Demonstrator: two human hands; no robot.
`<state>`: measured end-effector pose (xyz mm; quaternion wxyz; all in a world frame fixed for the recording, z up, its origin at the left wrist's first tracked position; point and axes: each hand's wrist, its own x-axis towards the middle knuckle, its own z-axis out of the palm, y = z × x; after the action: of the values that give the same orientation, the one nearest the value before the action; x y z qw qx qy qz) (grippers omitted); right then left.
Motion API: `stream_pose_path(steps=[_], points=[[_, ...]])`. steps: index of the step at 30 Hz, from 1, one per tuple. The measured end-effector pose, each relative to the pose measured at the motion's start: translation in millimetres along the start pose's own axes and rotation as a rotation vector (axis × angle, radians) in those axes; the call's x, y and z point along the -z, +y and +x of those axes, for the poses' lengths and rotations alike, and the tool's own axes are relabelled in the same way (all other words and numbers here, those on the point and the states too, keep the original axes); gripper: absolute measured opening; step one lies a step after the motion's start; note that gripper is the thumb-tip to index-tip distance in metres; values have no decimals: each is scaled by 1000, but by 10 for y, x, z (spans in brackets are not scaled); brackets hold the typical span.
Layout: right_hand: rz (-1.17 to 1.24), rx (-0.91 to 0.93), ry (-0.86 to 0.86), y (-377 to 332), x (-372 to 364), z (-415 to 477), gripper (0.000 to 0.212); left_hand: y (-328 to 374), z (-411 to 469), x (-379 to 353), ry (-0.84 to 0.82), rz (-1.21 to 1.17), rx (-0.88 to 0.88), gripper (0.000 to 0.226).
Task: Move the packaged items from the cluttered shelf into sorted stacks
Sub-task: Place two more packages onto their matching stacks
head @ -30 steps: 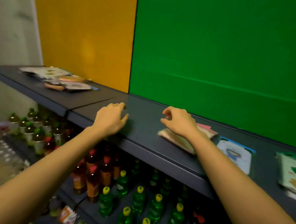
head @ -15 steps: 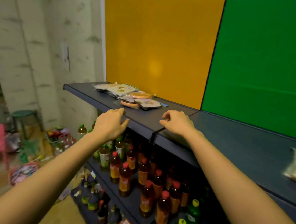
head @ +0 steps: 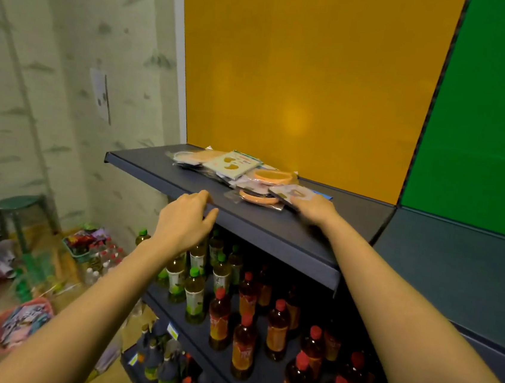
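A: Where are the packets?

B: In a loose heap [head: 234,170] at the back of the top shelf [head: 287,232], against the yellow panel [head: 304,72]. The right hand [head: 313,206] lies on the nearest dark packet [head: 288,195], fingers on top. I cannot tell whether the grip has closed on it. The left hand [head: 184,220] hovers loose at the shelf's front lip, holding nothing.

A: How will they handle?

B: Probably light, flat and thin, in slick plastic wrap. They should slide over each other easily. I'd pinch one by a free corner or edge rather than press down.

A: Room to work?

B: The shelf to the right, before the green panel [head: 487,107], is bare. The front lip is close, with bottles [head: 247,315] below, so a nudged packet could drop.
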<state>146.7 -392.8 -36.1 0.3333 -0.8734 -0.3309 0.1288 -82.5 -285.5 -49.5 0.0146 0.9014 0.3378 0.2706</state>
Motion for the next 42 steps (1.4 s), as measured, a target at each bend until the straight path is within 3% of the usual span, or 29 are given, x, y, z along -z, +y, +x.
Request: stream_pose_path(steps=[3,8,12,16,18,21,26,30,32,38,42], points=[[76,-112,89,-260,-29,-7,65,-197,310,-129,-1,-11,-6,37],[266,-225,191,-306,-101,510,98,-413,924,-293,14,-37,-18,38],[316,-242,177,-242,-79,818,103,-547,1387,-437,50,-56,-55,38],[403,-288,163,-174,61,925,64,-655,1726,-587,38,-97,-27,44],[374,-319,170,-215,158,938,56,-684,1897,-674,11,-93,-18,51],[279,-328,269,-259,275,960,50,-677,2165,-775,-75,-66,19,75],[13,-315,555,-226,386,974,41,-648,2568,-876,-362,4,3,111],[41,-329,703,-313,342,956,36,-697,2867,-897,-517,-99,-40,126],[86,-300,707,-384,266,948,25,-715,2899,-788,-521,-205,-27,108],[416,-266,656,-530,-20,916,34,-859,3065,-764,-549,-735,-81,22],[529,-306,691,-485,-126,727,27,-770,3040,-775,-591,-1140,-67,15]])
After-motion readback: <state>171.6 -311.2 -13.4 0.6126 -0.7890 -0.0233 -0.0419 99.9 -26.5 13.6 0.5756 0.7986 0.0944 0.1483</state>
